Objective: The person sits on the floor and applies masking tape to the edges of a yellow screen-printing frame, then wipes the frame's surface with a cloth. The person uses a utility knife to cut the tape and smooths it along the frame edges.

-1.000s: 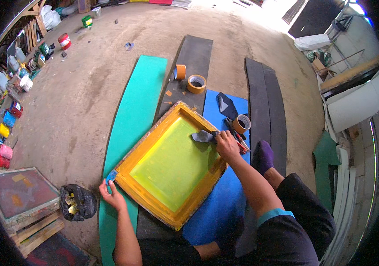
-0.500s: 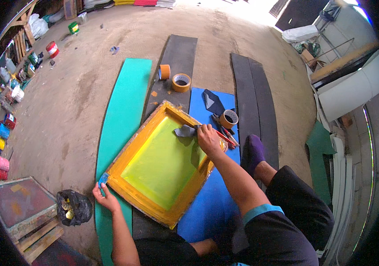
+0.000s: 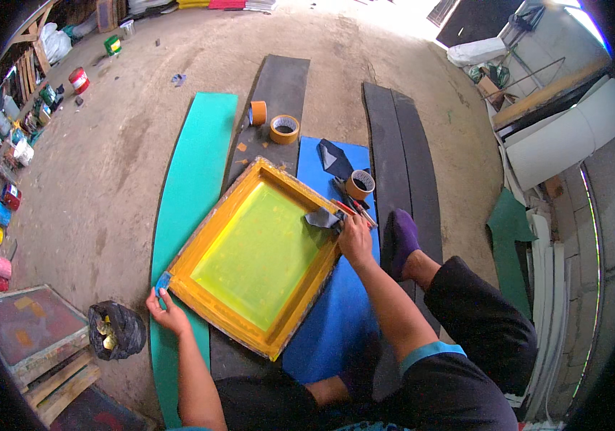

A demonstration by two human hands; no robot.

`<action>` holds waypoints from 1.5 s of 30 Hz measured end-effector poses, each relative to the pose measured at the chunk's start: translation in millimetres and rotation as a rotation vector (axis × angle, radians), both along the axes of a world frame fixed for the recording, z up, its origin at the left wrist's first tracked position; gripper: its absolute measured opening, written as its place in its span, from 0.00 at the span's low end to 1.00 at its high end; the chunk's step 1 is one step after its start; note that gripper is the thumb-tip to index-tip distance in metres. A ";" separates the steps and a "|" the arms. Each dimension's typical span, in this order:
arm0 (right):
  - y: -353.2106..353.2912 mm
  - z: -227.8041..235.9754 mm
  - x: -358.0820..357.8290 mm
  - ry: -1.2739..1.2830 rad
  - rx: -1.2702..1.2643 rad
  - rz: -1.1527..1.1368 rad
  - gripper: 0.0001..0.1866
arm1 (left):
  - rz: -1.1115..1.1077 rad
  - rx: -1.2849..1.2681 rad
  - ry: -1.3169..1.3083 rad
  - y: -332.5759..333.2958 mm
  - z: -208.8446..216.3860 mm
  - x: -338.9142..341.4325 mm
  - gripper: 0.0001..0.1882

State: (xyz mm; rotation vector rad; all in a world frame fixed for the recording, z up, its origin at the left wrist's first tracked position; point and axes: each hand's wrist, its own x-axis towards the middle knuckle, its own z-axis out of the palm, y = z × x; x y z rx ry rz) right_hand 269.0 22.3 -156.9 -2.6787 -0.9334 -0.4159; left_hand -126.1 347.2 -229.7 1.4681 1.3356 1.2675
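A screen-printing frame (image 3: 210, 307) with orange-taped sides and a yellow-green mesh (image 3: 257, 258) lies at a slant in front of me. Its left corner carries a blue patch, which the thumb and fingers of my left hand (image 3: 168, 314) pinch. Over the frame's right side, my right hand (image 3: 355, 239) is closed on a dark grey cloth (image 3: 321, 218), whose loose end hangs above the mesh. Just beyond that hand, a red pen-like tool (image 3: 345, 207) and other slim tools lie on a blue foam sheet (image 3: 332, 309), partly hidden.
Tape rolls (image 3: 284, 129) rest on a dark foam strip (image 3: 278, 82) and the blue sheet, near a dark scrap (image 3: 334, 158). A green foam strip (image 3: 196, 158) runs along the left. My purple-socked foot (image 3: 404, 241) is at right. A black bag (image 3: 115, 330) stands by wooden frames (image 3: 30, 323).
My right hand has moved slightly toward me and outward over the frame's right side, carrying the cloth. My left hand stays at the blue corner. The whole view has shifted slightly.
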 end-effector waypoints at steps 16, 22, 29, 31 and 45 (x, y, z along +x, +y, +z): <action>-8.0 -4.3 -49.4 0.066 0.215 0.031 0.06 | -0.001 -0.007 -0.048 -1.1 1.3 5.2 0.18; -1.4 -3.6 -53.1 0.065 0.247 -0.023 0.06 | 0.026 0.018 -0.025 0.3 -1.5 3.8 0.17; -7.4 -7.9 -77.6 0.095 0.288 0.118 0.05 | 0.023 0.029 -0.021 -1.8 7.3 4.9 0.18; -5.6 -8.0 -73.2 0.063 0.250 0.041 0.05 | 0.003 0.035 -0.029 -3.2 7.6 6.7 0.18; -4.4 -8.4 -222.2 0.182 0.303 0.245 0.10 | 0.041 0.032 -0.039 -3.7 9.5 11.6 0.17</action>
